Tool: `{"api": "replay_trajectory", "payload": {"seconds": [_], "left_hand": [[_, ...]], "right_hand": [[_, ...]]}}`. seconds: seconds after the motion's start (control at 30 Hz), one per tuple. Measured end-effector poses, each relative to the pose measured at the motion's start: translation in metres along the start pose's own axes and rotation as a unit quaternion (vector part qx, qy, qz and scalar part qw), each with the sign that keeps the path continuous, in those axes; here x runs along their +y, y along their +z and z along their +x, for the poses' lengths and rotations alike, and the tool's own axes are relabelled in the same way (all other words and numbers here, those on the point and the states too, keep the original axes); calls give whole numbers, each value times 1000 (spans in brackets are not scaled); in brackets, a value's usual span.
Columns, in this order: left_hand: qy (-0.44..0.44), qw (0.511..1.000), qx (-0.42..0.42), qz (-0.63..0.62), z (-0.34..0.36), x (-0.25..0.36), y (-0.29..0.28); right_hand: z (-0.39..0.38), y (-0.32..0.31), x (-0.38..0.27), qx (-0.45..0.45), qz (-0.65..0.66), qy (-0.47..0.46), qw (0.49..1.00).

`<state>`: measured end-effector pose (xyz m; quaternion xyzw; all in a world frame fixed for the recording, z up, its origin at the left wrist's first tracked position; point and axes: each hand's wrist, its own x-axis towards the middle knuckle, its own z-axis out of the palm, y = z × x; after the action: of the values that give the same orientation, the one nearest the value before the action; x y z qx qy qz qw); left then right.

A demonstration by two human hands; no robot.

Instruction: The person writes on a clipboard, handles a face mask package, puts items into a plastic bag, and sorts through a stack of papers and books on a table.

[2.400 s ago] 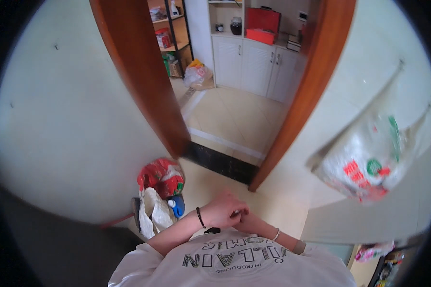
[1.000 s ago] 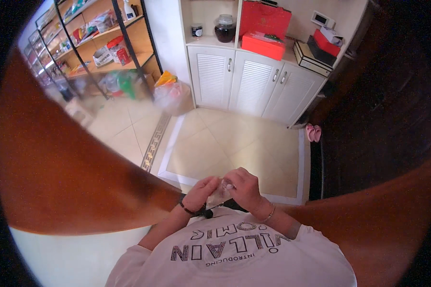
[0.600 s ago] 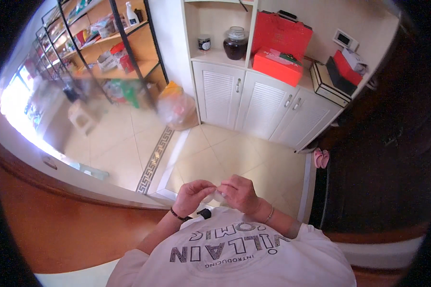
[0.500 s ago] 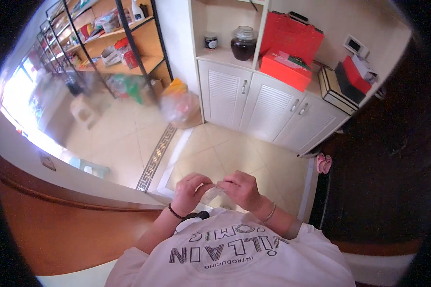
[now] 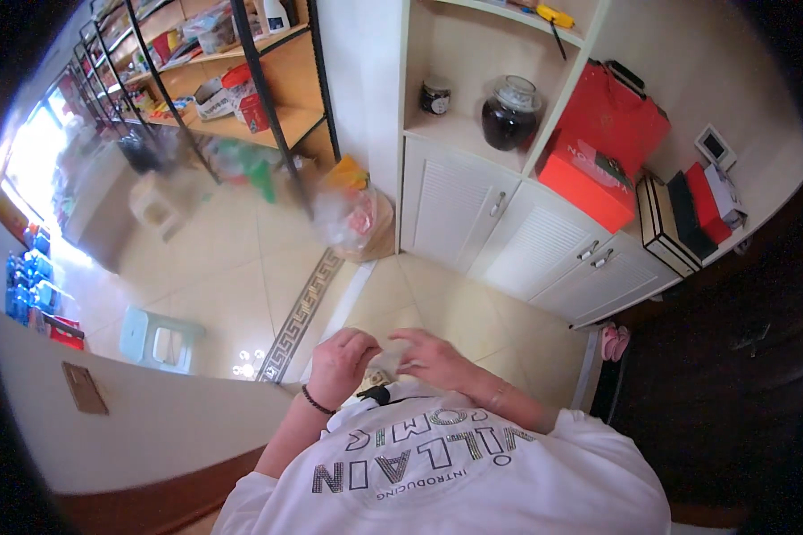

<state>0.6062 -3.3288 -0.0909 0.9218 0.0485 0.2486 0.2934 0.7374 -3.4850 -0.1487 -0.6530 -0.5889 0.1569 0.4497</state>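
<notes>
My left hand [image 5: 339, 367] is in front of my chest, a dark beaded bracelet on its wrist. Its fingers are pinched together on a small piece of clear, thin plastic [image 5: 386, 360], which looks like a little bag. My right hand [image 5: 439, 362] is just right of the plastic, somewhat blurred, with its fingers apart and curved toward it. Whether a fingertip still touches the plastic is hard to make out. Below the hands, a beige and black patch shows above my white shirt [image 5: 419, 459]; what it is remains unclear.
Ahead stands a white cabinet [image 5: 451, 201] with a dark glass jar [image 5: 510, 114] and red boxes [image 5: 589, 183]. A filled plastic bag [image 5: 359, 218] sits on the floor beside it. Left are a pale blue stool [image 5: 159, 339] and metal-framed shelves [image 5: 285, 134]. Pink shoes [image 5: 614, 342] lie right.
My right hand has let go its pinch and its fingers have spread. My left hand stays closed on the plastic. The view has turned left, so the stool now shows fully.
</notes>
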Motion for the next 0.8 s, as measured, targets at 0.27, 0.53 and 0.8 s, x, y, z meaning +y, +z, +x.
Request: {"api": "replay_trajectory", "payload": {"seconds": [0.27,0.53,0.8], "left_hand": [[-27,999,13,18,18,-18,-29],[-316,827,453,107,-89,-43,-93],[-347,459,817,41,-184,14,-195]], "right_hand": [[88,43,18,-117,-1,65,991],[104,13,61,-68,160,218,960],[159,12,150,-110,187,256,942]]}}
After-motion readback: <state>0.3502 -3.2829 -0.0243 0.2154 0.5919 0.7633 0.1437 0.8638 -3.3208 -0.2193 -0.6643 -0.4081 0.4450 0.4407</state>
